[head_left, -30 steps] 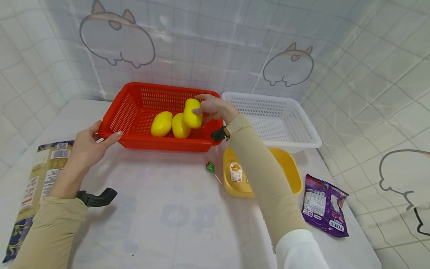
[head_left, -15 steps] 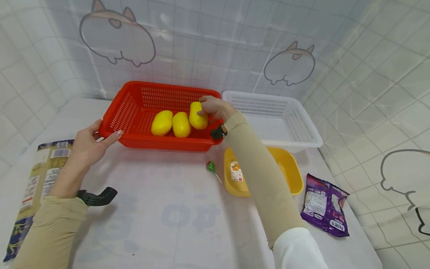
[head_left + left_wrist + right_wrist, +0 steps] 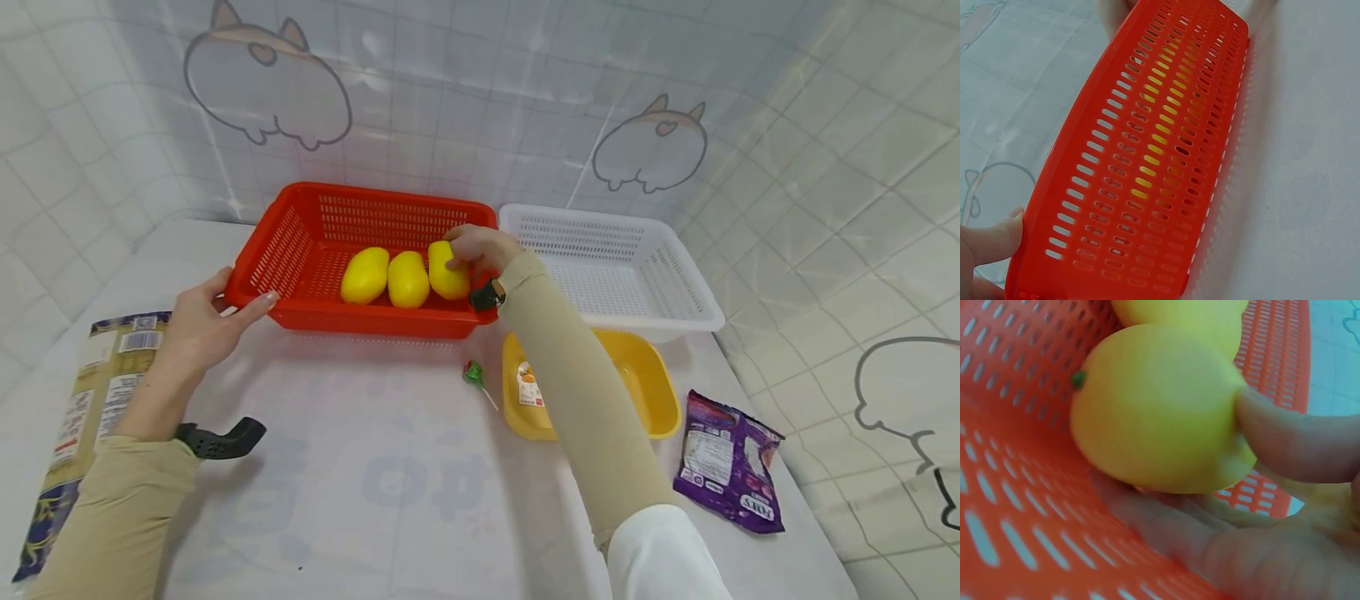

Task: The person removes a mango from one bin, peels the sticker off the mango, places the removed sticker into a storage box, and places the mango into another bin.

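Observation:
A red slotted basket (image 3: 367,321) holds three smooth yellow mangoes side by side. My left hand (image 3: 198,333) grips its left front corner, thumb over the rim. In the left wrist view, part of that thumb shows at the basket's edge, and yellow shows through the slots. Inside the basket's right end, my right hand (image 3: 483,246) holds the rightmost mango (image 3: 1160,412), thumb on one side and fingers beneath in the right wrist view. A small green stem nub shows on this fruit. The middle mango (image 3: 408,281) and the left mango (image 3: 365,275) lie to its left.
A white basket (image 3: 708,321) stands right of the red one. In front of it, a yellow tray (image 3: 648,392) is partly covered by my right forearm. A green lollipop (image 3: 472,372), a purple snack bag (image 3: 727,467) and a gold packet (image 3: 90,392) lie on the table.
My right hand has lowered the held mango to the right, from over the middle one to beside it in the basket. My left hand has stayed on the rim.

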Demonstrator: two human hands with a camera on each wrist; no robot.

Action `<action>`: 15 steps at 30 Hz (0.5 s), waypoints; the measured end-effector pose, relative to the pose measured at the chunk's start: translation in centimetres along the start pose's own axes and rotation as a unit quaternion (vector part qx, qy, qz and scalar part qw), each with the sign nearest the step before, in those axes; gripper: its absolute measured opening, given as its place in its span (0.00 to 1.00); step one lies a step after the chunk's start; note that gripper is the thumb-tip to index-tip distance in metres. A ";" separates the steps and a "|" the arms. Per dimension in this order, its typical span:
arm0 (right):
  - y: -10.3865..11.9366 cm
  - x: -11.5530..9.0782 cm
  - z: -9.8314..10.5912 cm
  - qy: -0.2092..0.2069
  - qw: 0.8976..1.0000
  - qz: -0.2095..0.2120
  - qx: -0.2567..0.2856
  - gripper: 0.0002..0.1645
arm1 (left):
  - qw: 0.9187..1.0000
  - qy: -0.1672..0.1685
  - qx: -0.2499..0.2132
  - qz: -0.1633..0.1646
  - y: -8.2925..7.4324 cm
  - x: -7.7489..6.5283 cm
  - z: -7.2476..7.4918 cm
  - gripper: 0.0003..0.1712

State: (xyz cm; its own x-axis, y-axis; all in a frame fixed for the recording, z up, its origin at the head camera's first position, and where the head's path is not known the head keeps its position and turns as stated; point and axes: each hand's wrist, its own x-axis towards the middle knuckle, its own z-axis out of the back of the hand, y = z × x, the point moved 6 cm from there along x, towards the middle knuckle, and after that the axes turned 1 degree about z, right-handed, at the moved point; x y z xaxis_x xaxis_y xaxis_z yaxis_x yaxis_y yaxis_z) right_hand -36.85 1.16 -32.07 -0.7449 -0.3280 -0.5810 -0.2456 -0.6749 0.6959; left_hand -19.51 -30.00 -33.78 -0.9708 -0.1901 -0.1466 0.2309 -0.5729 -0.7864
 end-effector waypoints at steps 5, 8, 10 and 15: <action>-0.2 0.4 -0.2 0.015 1.000 -0.002 0.002 0.41 | 1.000 -0.002 0.001 -0.001 0.0 0.0 -0.1 0.60; -0.2 0.6 -0.3 0.020 1.000 0.000 -0.003 0.40 | 1.000 -0.002 0.000 -0.002 -0.2 -0.1 0.0 0.60; -0.3 0.6 -0.4 0.022 1.000 0.001 -0.003 0.39 | 1.000 -0.002 -0.001 -0.001 -0.2 -0.1 0.0 0.60; -0.6 0.8 -0.8 0.038 0.999 0.010 -0.002 0.38 | 1.000 -0.002 -0.004 0.001 -0.2 -0.2 -0.1 0.60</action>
State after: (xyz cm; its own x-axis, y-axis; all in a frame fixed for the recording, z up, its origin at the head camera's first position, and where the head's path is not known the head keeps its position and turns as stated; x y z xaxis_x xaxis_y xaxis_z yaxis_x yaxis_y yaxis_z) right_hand -36.82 0.74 -33.29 -0.7002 -0.3911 -0.5973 -0.2289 -0.6695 0.7066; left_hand -19.39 -29.79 -33.65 -0.9702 -0.1936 -0.1459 0.2320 -0.5668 -0.7905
